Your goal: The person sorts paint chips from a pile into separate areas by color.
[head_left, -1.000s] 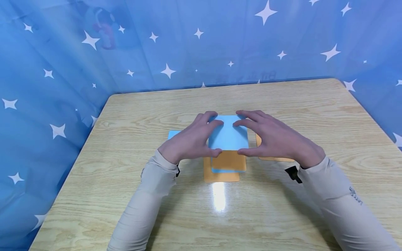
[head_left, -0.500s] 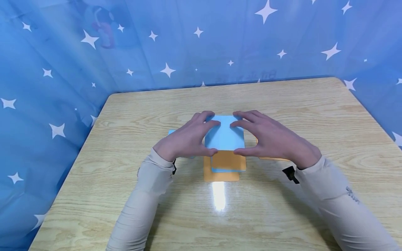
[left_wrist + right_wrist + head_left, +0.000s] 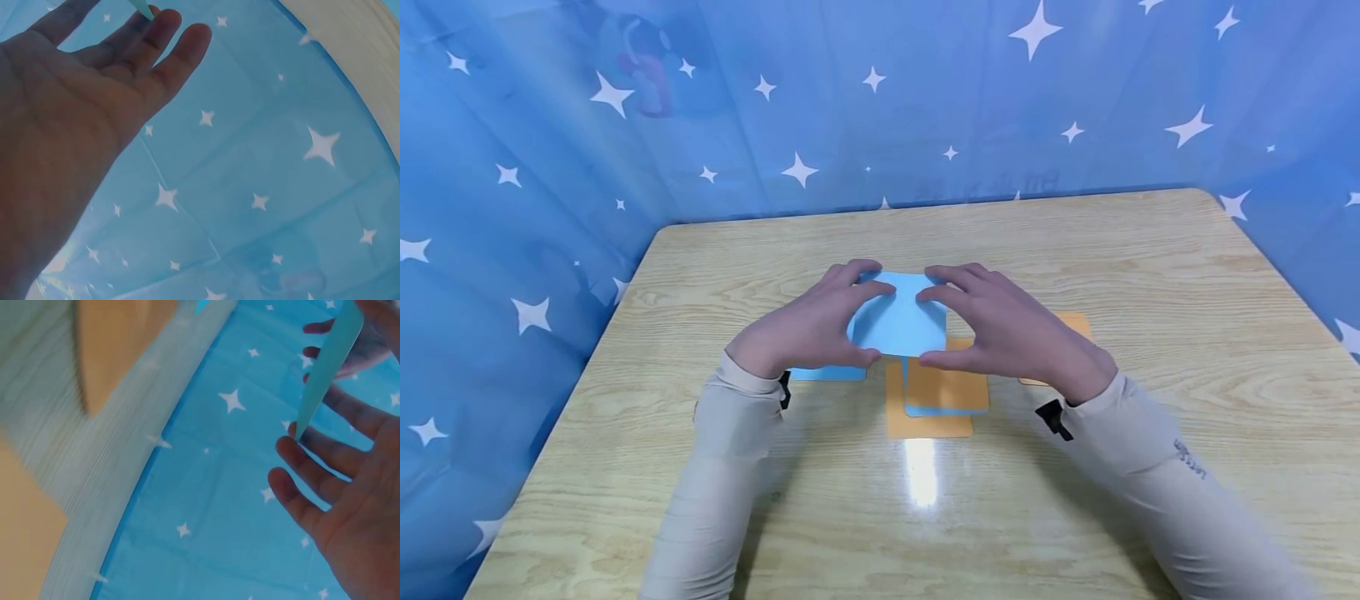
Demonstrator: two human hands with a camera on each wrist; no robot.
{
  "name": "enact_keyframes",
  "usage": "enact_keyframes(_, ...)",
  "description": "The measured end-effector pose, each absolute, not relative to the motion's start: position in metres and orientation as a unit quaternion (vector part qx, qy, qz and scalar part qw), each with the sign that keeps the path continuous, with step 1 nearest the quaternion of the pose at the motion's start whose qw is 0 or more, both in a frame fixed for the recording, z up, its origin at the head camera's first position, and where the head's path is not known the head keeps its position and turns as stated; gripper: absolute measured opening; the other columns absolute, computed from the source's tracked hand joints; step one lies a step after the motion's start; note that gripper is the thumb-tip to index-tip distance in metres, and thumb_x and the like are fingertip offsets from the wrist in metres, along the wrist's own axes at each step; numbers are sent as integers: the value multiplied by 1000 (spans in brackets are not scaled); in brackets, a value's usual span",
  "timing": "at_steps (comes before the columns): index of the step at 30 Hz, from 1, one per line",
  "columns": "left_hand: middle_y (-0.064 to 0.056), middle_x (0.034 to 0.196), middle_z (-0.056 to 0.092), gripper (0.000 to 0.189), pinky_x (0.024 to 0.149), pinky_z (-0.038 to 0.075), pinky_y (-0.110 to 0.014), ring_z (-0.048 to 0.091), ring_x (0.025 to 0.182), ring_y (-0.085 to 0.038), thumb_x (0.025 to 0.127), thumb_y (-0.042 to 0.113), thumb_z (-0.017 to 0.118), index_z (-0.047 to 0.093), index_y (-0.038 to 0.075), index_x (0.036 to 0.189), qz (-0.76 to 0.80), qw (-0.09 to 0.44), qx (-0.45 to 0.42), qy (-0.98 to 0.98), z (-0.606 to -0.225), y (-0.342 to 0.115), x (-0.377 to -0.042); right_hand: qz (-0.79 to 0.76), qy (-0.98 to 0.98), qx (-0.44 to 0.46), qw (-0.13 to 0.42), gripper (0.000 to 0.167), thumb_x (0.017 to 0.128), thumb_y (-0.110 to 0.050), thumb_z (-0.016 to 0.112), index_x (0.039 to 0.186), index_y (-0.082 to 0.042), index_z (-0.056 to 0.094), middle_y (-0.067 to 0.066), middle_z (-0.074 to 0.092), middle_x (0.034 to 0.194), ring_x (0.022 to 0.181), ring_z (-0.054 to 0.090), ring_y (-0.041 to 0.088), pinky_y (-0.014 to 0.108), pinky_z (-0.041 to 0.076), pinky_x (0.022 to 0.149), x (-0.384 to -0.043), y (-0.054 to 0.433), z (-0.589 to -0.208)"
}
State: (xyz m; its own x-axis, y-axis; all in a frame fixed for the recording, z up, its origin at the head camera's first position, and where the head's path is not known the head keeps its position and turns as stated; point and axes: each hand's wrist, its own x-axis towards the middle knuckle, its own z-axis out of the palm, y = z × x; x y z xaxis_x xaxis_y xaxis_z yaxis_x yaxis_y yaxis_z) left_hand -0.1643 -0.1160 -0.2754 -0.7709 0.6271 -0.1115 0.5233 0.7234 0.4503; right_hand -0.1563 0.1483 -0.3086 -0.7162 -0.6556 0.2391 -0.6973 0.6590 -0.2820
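Observation:
Both hands hold a thin light-blue card (image 3: 900, 325) between them, raised over the table. My left hand (image 3: 808, 325) pinches its left side, thumb at the near corner and fingers at the far one. On the opposite side my right hand (image 3: 1011, 329) grips it in the same way. The right wrist view shows the card (image 3: 331, 365) edge-on and slightly bowed, its corner at the fingertips. Only a tip of the card (image 3: 142, 7) appears at the top of the left wrist view. Below the hands lies an orange card (image 3: 951, 387) overlapping a blue one.
A larger-showing orange card (image 3: 910, 427) lies under that overlapping pair on the wooden table (image 3: 662, 400). Another blue card (image 3: 829, 374) is partly hidden beneath my left hand. Right of centre, an orange card (image 3: 1077, 324) shows behind my right hand. A blue star-patterned curtain (image 3: 820, 108) surrounds the table.
Both hands have moved left together with the held blue card, uncovering more of the orange card at the right. The cards on the table have stayed put.

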Motion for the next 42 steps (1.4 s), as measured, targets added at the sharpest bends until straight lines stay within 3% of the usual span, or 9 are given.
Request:
enact_keyframes(8,-11,166,19,72,106,45,-50,25,146,-33,84,15,80,50,15,149,201,163,266,929,-266,-145,-165,174,-901,389,77,66,86,-57,76,132,-11,64,18,53,148,131,53,38,56,46,104,-164,109,-308)
enact_keyframes(18,-16,164,22,77,102,48,-56,31,140,-39,80,2,78,48,14,150,158,179,209,948,-267,-164,-166,155,-921,358,14,67,88,-59,72,137,-14,62,15,50,151,134,50,36,52,46,106,-171,61,-311)
enact_keyframes(27,-17,165,20,78,99,49,-54,33,139,-41,79,-2,76,47,12,150,128,197,197,952,-281,-164,-170,108,-935,337,-16,68,88,-61,71,137,-15,63,12,53,147,121,55,32,46,51,95,-172,44,-324)
enact_keyframes(38,-22,156,33,78,101,47,-56,44,127,-43,77,0,79,48,10,148,97,211,230,945,-317,-164,-166,42,-938,335,-83,71,86,-64,72,136,-14,62,9,61,132,109,57,28,48,49,97,-167,31,-340)
enact_keyframes(42,-22,152,37,78,102,46,-55,46,124,-42,77,3,78,48,11,148,77,223,230,944,-321,-160,-168,38,-937,328,-110,76,87,-62,72,143,-13,57,11,59,135,113,56,30,49,47,100,-166,28,-344)
